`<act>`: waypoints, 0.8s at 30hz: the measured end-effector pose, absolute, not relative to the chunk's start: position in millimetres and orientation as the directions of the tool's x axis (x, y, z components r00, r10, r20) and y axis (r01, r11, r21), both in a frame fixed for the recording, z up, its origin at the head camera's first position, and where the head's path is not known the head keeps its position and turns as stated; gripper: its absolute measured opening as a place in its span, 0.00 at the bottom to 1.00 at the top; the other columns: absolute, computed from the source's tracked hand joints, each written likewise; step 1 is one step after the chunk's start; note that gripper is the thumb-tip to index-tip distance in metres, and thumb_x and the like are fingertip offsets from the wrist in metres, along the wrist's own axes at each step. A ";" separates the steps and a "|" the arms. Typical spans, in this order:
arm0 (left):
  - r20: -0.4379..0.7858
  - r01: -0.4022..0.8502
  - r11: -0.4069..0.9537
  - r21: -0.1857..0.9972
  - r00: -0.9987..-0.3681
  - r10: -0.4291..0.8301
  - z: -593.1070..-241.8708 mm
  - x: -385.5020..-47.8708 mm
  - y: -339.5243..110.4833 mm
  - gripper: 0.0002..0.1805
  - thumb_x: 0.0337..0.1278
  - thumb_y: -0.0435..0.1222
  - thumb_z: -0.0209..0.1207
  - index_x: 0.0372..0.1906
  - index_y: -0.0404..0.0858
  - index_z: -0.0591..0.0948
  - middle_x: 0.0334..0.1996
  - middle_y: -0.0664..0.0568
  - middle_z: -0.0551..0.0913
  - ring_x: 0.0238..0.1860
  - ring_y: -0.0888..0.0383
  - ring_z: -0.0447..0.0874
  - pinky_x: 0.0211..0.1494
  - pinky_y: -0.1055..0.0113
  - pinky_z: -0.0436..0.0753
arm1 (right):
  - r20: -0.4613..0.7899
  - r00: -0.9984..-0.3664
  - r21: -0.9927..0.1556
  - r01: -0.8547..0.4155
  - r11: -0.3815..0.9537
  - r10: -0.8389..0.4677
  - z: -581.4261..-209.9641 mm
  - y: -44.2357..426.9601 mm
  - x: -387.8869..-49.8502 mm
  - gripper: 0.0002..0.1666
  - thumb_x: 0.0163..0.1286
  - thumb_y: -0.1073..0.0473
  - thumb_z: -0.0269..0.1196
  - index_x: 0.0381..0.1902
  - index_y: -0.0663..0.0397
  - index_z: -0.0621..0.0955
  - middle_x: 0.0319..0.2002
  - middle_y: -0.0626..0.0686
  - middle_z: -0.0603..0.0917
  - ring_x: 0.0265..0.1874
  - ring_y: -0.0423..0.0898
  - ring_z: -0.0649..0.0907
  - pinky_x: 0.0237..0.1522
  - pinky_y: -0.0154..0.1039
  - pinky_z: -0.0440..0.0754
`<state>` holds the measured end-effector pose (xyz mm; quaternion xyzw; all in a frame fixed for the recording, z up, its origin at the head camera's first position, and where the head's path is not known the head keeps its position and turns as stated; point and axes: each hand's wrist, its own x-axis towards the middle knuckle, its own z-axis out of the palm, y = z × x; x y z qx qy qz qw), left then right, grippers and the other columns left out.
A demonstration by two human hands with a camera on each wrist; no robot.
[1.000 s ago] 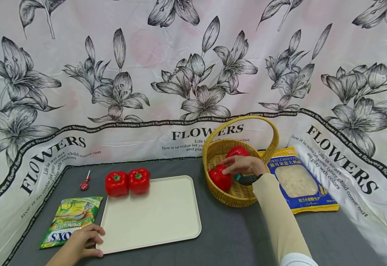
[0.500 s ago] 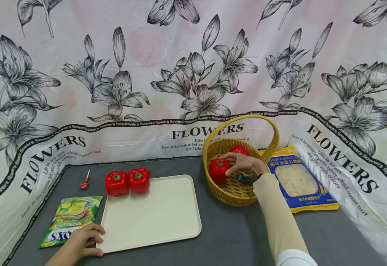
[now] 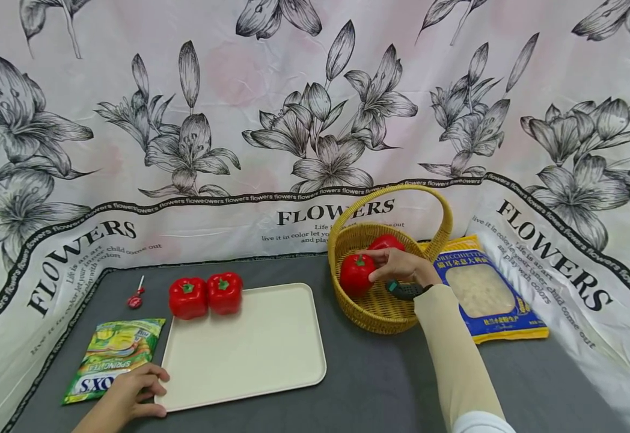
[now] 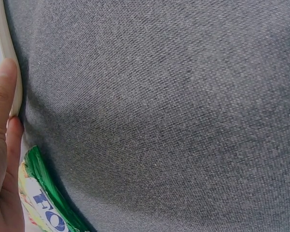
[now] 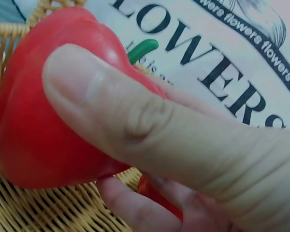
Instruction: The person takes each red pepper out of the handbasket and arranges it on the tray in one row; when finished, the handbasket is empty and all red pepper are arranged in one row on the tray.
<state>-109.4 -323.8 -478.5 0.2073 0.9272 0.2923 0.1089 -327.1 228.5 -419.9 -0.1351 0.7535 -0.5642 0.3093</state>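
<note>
Red bell pepper [image 3: 355,276] pinched by right hand [image 3: 400,266] inside wicker basket [image 3: 381,323]; left hand [image 3: 131,392], loosely spread, touches cream tray [image 3: 244,349] at near-left corner.

Right sleeve [image 3: 452,355]: pale beige, reaching the wrist
White cloth [image 3: 483,423]: curved edge, meeting the beige
Wrist strap [image 3: 409,292]: black, small teal patch [image 3: 392,287]
Left hand [image 3: 132,390]: bare

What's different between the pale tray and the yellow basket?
The tray is flat and rectangular; the basket is deep and rounded. The tray looks smooth and cream-coloured, while the basket is yellow and woven. The basket has a tall arched handle; the tray shows none. Both sit on the grey tabletop.
</note>
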 end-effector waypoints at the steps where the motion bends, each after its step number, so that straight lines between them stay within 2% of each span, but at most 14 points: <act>1: -0.082 0.321 0.744 0.586 -0.890 0.448 -478.5 -109.7 -324.0 0.15 0.37 0.49 0.73 0.25 0.45 0.81 0.39 0.54 0.76 0.36 0.72 0.71 0.35 0.72 0.81 | -0.315 -0.776 -0.933 0.149 0.327 -0.547 -418.8 228.2 -326.6 0.41 0.62 0.69 0.66 0.71 0.57 0.63 0.65 0.66 0.68 0.58 0.58 0.73 0.54 0.49 0.77; 8: -0.078 0.330 0.736 0.591 -0.885 0.460 -478.7 -110.4 -324.2 0.14 0.37 0.47 0.74 0.25 0.45 0.81 0.38 0.53 0.77 0.36 0.73 0.71 0.35 0.72 0.81 | -0.315 -0.772 -0.936 0.157 0.315 -0.552 -415.2 227.5 -322.9 0.40 0.63 0.69 0.65 0.71 0.56 0.63 0.64 0.66 0.68 0.58 0.58 0.73 0.58 0.54 0.73; 17: -0.055 0.357 0.739 0.571 -0.882 0.468 -477.5 -111.3 -322.6 0.13 0.37 0.47 0.74 0.25 0.46 0.82 0.37 0.54 0.77 0.36 0.72 0.71 0.35 0.72 0.81 | -0.300 -0.766 -0.949 0.179 0.259 -0.569 -402.8 228.1 -317.0 0.40 0.64 0.71 0.63 0.71 0.62 0.59 0.67 0.68 0.64 0.62 0.61 0.69 0.58 0.53 0.73; 24: -0.100 0.314 0.752 0.580 -0.888 0.448 -476.7 -111.1 -323.7 0.14 0.37 0.48 0.73 0.25 0.45 0.82 0.39 0.53 0.76 0.36 0.72 0.71 0.35 0.71 0.81 | -0.262 -0.753 -0.961 0.145 0.237 -0.603 -385.0 224.6 -314.4 0.42 0.61 0.71 0.66 0.70 0.64 0.61 0.62 0.65 0.71 0.56 0.54 0.75 0.53 0.47 0.78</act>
